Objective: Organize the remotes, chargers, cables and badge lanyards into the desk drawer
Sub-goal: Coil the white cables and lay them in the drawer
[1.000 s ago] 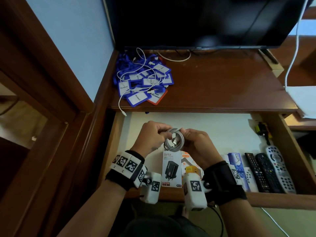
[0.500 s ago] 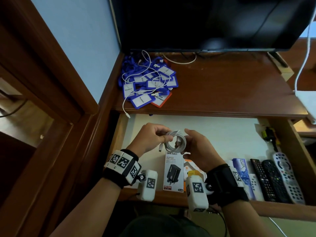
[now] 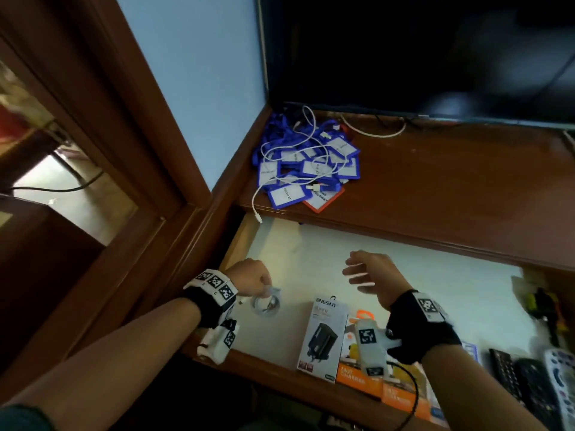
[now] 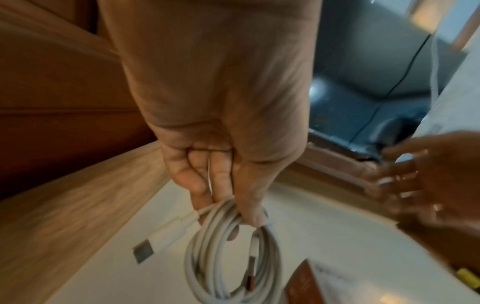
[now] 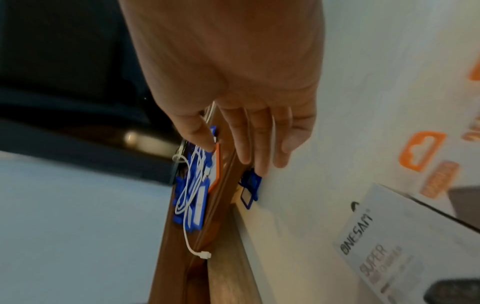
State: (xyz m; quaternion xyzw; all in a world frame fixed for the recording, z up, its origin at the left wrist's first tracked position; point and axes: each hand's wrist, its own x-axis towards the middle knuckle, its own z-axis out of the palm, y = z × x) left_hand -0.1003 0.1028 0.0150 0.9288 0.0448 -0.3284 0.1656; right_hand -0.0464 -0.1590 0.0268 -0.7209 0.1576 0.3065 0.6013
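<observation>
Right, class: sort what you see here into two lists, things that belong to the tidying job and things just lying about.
Part of the job:
coiled white cable, held by the left hand
loose white cable
badge lanyards
charger boxes
remotes
drawer

Just lying about:
television
desk top
The right hand is free.

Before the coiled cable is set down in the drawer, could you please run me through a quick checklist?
1. Coiled cable held by left hand: ok, thumb and fingers pinch the loops.
2. Coil tidy: not ok, one plug end sticks out.
3. Drawer spot beside the charger box: ok, bare liner under the coil.
4. Right hand free: ok, open, holding nothing.
5. Loose cable and badge lanyards on the desk: not ok, not yet put away.
</observation>
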